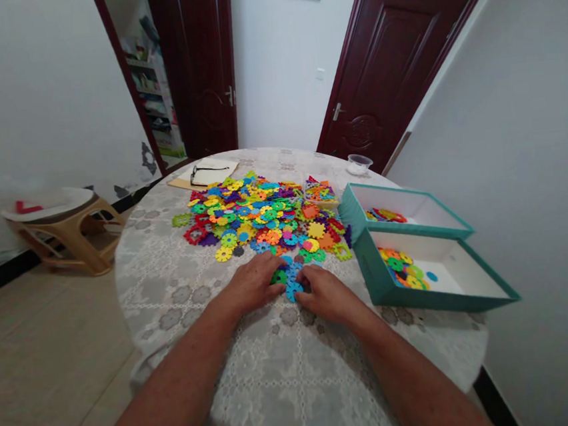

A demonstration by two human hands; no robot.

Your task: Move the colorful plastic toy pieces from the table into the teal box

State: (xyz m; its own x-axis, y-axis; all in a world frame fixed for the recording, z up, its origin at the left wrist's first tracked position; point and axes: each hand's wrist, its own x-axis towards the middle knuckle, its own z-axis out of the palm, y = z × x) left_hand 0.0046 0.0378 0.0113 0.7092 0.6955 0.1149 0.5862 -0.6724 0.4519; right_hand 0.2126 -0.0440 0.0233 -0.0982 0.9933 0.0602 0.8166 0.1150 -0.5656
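Near the table's front, my left hand (256, 282) and my right hand (326, 293) close in from both sides on a small cluster of notched plastic snowflake discs. Blue snowflake discs (294, 291) show between the fingertips, with a green snowflake disc (279, 277) by my left fingers. My right thumb and fingers pinch the cluster's right side. How the discs join is partly hidden by my fingers. Just beyond both hands spreads a big heap of multicoloured discs and square-toothed pieces (253, 209).
To the right stand two teal boxes: the nearer box (448, 303) holds loose discs, the farther box (413, 194) some rings. A clear tub (359, 163) sits at the back right. Eyeglasses (204, 170) lie on paper at the back left. Left of the table is a stool (77, 233).
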